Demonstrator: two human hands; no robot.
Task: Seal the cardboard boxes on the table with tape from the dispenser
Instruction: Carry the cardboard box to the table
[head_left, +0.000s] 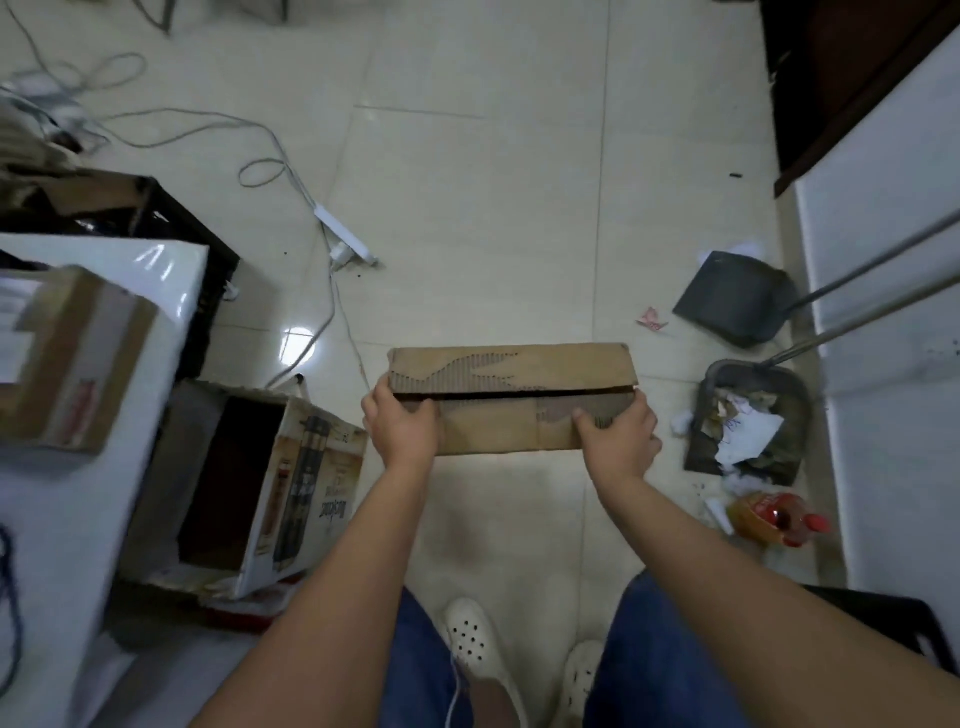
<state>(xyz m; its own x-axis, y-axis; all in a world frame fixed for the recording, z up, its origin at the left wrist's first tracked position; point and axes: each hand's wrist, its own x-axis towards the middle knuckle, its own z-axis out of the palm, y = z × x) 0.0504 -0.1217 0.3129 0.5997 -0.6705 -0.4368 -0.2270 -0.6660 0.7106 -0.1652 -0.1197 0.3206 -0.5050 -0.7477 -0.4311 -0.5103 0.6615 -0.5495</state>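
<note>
- Above the tiled floor (467, 208), at the middle of the head view, I see a long, flat cardboard box (511, 397) held out in the air, clear of any surface.
- Its top skin is torn in patches, so the ribbed corrugation shows; a dark slit runs lengthwise between its two flaps.
- My left hand (402, 423) grips the box's left end, thumb lying on top near the slit, the other fingers curled under and out of sight.
- My right hand (621, 434) grips the right end in the same way, thumb on top of the near flap, fingers wrapped round the end.
- Both forearms reach forward from the bottom of the view; below them I see blue trousers (654, 665) and two white perforated clogs (480, 649) on the floor.
- At the left edge stands a white table (156, 291), and on it sits a second cardboard box (67, 364), blurred, well apart from the held box.
- Beside the table, on the floor, lies an open printed carton (270, 493) on its side, its dark inside facing the camera.
- Farther back on the floor lies a white power strip (345, 236) with grey cables looping away to the upper left.
- To the right of the held box stand two dark dustpans (737, 296), the nearer one filled with paper scraps, their long handles slanting to the right edge.
- Near the lower dustpan lies a plastic bottle (774, 519) with a red cap, on its side.
</note>
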